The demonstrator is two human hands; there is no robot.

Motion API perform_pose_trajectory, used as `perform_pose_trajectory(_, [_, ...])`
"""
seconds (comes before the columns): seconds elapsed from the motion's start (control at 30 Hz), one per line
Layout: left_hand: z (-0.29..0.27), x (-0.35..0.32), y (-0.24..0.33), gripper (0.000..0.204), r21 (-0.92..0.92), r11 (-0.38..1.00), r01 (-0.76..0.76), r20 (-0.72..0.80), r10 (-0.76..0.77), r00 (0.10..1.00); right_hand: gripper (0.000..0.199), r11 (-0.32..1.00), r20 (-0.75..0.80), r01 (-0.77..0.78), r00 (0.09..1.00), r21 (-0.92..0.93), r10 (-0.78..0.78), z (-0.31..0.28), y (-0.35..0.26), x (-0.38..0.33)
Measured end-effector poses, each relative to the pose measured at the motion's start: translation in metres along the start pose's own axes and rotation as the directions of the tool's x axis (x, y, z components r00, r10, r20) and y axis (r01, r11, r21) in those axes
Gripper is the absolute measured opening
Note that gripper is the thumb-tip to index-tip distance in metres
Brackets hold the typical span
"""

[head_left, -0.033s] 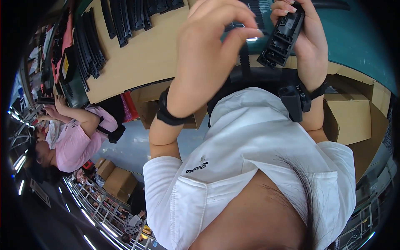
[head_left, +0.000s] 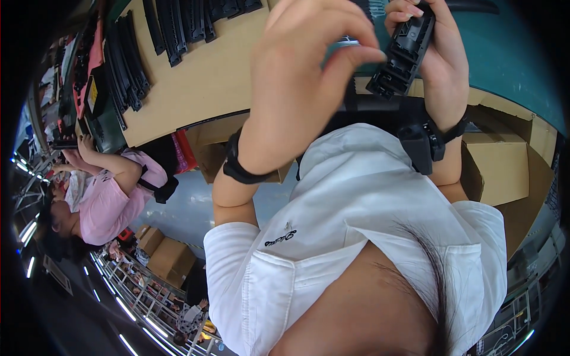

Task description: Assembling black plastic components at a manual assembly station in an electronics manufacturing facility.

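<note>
My right hand is raised at the top of the view and grips a black ribbed plastic part by its upper end. My left hand is right beside it, fingers curled into a pinch with the thumb tip against the part's edge. Anything pinched in the left hand is hidden. Each wrist wears a black band. My white shirt fills the lower middle.
A wooden tabletop carries several long black plastic parts. A co-worker in a pink shirt works at the left edge. Cardboard boxes stand at the right, more boxes at the lower left. A teal surface lies behind my hands.
</note>
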State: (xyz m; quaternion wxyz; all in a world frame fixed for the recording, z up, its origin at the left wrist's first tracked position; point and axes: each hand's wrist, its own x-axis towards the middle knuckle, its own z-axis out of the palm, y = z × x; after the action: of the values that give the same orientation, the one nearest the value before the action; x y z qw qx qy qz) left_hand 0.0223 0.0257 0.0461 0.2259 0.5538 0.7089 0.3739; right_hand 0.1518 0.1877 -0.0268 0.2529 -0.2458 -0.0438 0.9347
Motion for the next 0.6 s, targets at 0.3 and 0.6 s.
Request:
perform_pose_trajectory(0.3, [0.008,-0.002,0.005,0.024,-0.097,0.994,0.043,-0.005,-0.044,0.999,0.023,0.978,0.145,-0.175,0.977,0.118,0.157,0.030,0.007,-0.019])
perform_pose_trajectory(0.6, [0.009,-0.009,0.004,0.023,-0.193,0.977,0.088,-0.004,-0.090,0.996,0.022,0.982,0.144,-0.145,0.981,0.123,0.127,0.037,0.009,-0.024])
